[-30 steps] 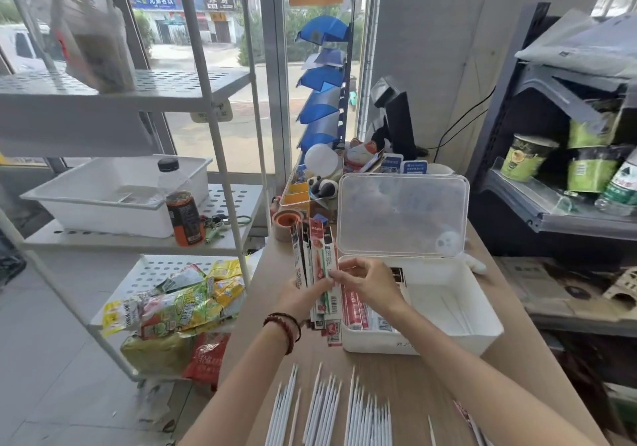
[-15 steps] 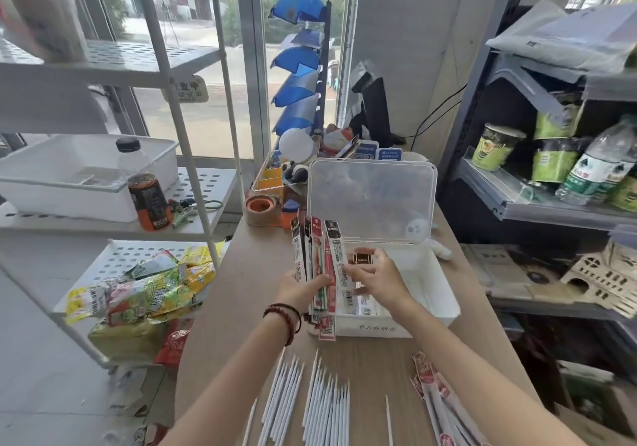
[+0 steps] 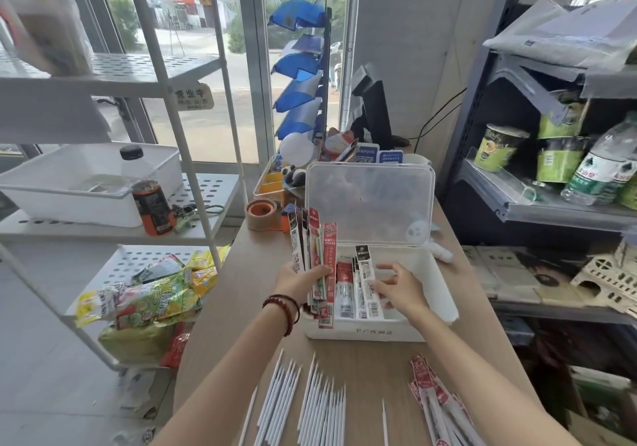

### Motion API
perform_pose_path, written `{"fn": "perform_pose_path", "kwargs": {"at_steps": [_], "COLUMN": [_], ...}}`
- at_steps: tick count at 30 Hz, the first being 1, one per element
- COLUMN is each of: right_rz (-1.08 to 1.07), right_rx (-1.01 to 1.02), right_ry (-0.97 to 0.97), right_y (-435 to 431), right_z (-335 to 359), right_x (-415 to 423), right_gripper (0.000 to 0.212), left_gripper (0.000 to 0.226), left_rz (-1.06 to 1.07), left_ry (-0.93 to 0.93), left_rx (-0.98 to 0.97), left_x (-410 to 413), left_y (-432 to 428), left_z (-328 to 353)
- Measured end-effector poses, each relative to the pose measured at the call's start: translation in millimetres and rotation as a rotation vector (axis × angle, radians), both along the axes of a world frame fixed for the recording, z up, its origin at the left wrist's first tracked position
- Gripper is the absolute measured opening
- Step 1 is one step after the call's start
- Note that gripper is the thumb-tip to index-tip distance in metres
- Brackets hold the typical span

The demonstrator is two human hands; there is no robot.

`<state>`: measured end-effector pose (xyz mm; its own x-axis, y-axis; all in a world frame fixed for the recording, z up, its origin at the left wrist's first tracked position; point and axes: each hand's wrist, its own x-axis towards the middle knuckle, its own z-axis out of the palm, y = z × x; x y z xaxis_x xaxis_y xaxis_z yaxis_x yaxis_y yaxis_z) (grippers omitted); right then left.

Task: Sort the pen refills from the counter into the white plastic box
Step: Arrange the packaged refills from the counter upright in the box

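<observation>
From the head view, your left hand [image 3: 299, 278] is closed around a fanned bundle of packaged refills [image 3: 315, 256], held upright over the left edge of the white plastic box [image 3: 444, 294], probably so you can feed packs off it one by one. Their long axes run nearly vertical, header cards up. Your right hand [image 3: 396, 289] is inside the box, fingers [image 3: 386, 268] loosely spread and resting against the packs already filed [image 3: 358, 290]; you seem to be steadying them rather than gripping, though I cannot tell for sure. Those packs lean against the left side, long axis running front to back, tops tilted away from you. The clear lid [image 3: 370, 201] stands open behind. More loose white refills [image 3: 310, 401] and red packs [image 3: 434, 401] lie on the counter [image 3: 241, 294], pointing away from you
</observation>
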<state>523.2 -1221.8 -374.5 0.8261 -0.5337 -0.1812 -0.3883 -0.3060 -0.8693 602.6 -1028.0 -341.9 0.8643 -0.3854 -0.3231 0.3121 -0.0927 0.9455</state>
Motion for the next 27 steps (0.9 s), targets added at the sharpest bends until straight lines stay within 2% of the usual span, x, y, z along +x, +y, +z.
{"fn": "perform_pose_path", "kwargs": {"at_steps": [10,15,19,22,27], "right_rz": [-0.037,-0.064,0.098,0.245,0.297], "right_rx": [-0.099,-0.098,-0.012,0.024,0.015], "right_ry": [0.166,0.069,-0.077,-0.095,-0.096], "right_y": [2.3,2.9,18.6,34.8,50.8], "right_z": [-12.8,-3.5,22.2,36.5,37.7], "right_x": [6.6,3.2,-1.4,0.1,10.3], "right_gripper": [0.044,0.036,0.028,0.029,0.029], "left_gripper": [0.020,0.023,0.023,0.021,0.021], "left_rz": [-0.011,0.047,0.055,0.058,0.059], "left_ry": [0.000,0.018,0.008,-0.011,-0.027], "left_rx": [0.033,0.013,0.001,0.000,-0.013], "left_x": [-4.3,-2.1,-2.3,-2.1,-1.0], "left_y": [8.9,12.1,11.2,9.0,8.0], "left_z": [-7.9,-13.8,-20.8,-22.1,-17.9]}}
